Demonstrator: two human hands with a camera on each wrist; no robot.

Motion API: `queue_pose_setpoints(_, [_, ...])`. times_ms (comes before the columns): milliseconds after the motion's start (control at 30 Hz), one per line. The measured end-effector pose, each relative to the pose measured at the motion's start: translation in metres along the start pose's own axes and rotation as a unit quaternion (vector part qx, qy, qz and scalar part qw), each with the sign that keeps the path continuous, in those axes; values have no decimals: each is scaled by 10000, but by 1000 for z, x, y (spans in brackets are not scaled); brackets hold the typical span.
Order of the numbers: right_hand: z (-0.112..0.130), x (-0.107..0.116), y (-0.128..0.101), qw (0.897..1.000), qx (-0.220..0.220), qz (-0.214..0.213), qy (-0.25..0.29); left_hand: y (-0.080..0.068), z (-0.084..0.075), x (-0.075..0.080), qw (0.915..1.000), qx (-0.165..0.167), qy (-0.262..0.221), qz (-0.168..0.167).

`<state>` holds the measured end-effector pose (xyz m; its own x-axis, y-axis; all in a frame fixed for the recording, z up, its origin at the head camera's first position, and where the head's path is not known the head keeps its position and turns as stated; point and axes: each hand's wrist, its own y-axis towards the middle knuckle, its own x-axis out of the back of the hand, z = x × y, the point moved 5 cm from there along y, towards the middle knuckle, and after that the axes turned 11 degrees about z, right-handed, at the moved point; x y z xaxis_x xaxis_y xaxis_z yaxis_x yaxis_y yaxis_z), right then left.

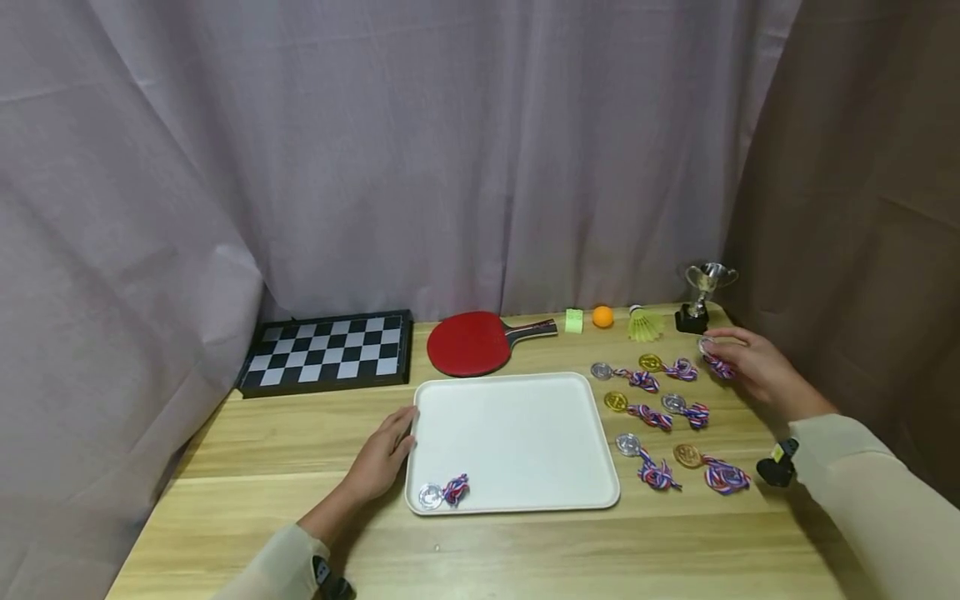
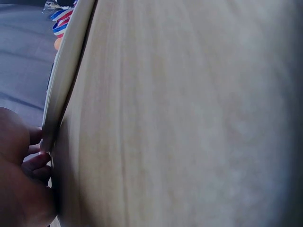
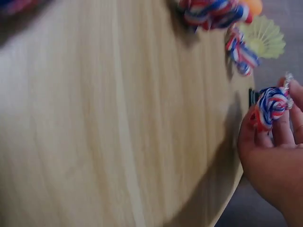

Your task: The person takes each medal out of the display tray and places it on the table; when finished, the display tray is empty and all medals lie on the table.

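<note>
My right hand (image 1: 757, 371) pinches a silver medal (image 1: 706, 345) with a bundled red, white and blue ribbon, beside the small trophy cup. In the right wrist view that ribbon bundle (image 3: 272, 109) sits between thumb and fingers. At the tray's left edge, my left hand (image 1: 384, 454) grips the rim of the white tray (image 1: 517, 505). Another silver medal (image 1: 431, 497) lies in the tray's near left corner. Several medals rest on the table right of the tray, including a bronze medal (image 1: 687, 455), a gold medal (image 1: 616, 402) and a silver medal (image 1: 628, 444).
Along the back stand a chessboard (image 1: 326, 350), a red table tennis bat (image 1: 468, 343), a green cube (image 1: 573, 321), an orange ball (image 1: 602, 317), a yellow shuttlecock (image 1: 643, 323) and the trophy (image 1: 701, 296). Curtains (image 1: 390, 167) hang behind the wooden table (image 1: 300, 462).
</note>
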<state>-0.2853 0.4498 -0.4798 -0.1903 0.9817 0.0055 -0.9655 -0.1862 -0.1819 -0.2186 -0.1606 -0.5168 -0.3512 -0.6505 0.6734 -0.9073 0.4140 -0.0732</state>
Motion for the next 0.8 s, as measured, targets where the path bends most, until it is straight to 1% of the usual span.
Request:
queue_pose_setpoints(67, [-4,6,1,9960,-74,-304,-842,0,0,-1,10000,-17,13,-10])
queue_pose_setpoints(100, [-5,9,1,9901,-112,-426,-1332,0,0,-1,10000,-19,29,-8])
queue_pose_setpoints(133, [-6,10,2,9820,-128,-518,-1813,-1,0,-1,10000,-25,32,-12])
queue_pose_setpoints(200, [-7,13,3,9586,-89,-667,-2769,-1,0,-1,10000,-24,37,-17])
queue_pose_setpoints(233, [-8,13,3,9478,-55,-709,-3110,-1,0,-1,10000,-33,42,-21])
queue_pose_setpoints(333, [-9,14,5,9155,144,-820,-3936,-1,0,-1,10000,-45,38,-21])
queue_pose_setpoints(433, [-12,15,6,8998,172,-911,-4263,0,-1,-1,10000,-83,26,-36])
queue_pose_setpoints(467, [-13,16,7,8959,155,-926,-4342,0,-1,-1,10000,-81,22,-32])
queue_pose_setpoints(567, [-18,17,8,8987,29,-891,-4294,0,-1,-1,9999,-102,39,-36])
queue_pose_setpoints(600, [-19,17,9,8980,1,-883,-4310,0,-1,-1,9999,-105,44,-36])
queue_pose_setpoints(700, [-20,17,10,9006,-61,-813,-4270,0,-1,0,9999,-106,32,-48])
queue_pose_setpoints(800, [-19,17,12,9006,-65,-749,-4280,0,-1,0,9999,-106,22,-55])
